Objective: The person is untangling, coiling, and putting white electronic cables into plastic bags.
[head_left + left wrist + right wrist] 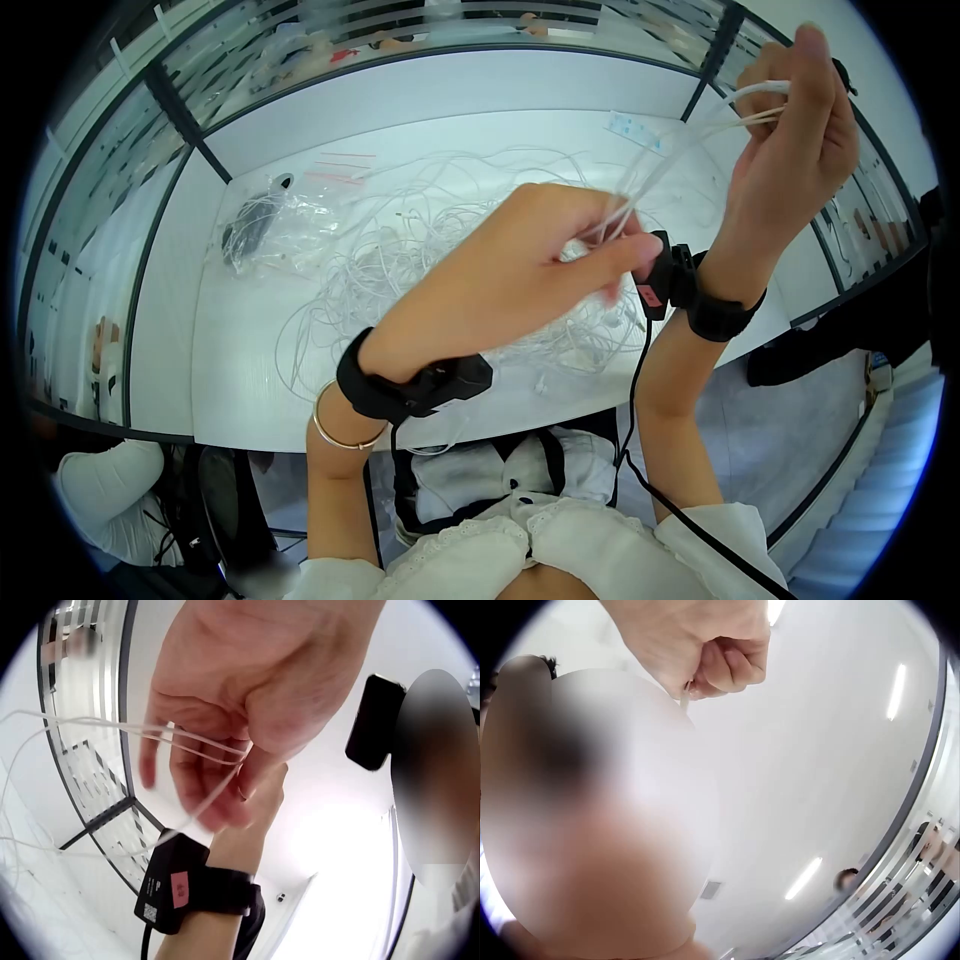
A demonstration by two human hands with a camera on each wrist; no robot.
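White cables (665, 172) run between the two raised hands in the head view. The right hand (800, 140), up at the right, grips them in curled fingers; in the right wrist view that hand (712, 645) is closed, with a short bit of cable (684, 699) below it. Nearer the middle, the left hand (520, 260) holds the cables between thumb and fingers. In the left wrist view, cable strands (90, 721) pass through the left hand (232, 705) at the thumb. A large tangle of white cables (400, 250) lies on the white table (240, 370) beneath.
A clear plastic bag (300, 220) with a dark item lies at the table's left. A blue-and-white packet (633, 130) is near the back edge. Low partitions (440, 85) with glass above surround the table. A black wire (632, 400) hangs from the right wrist's camera.
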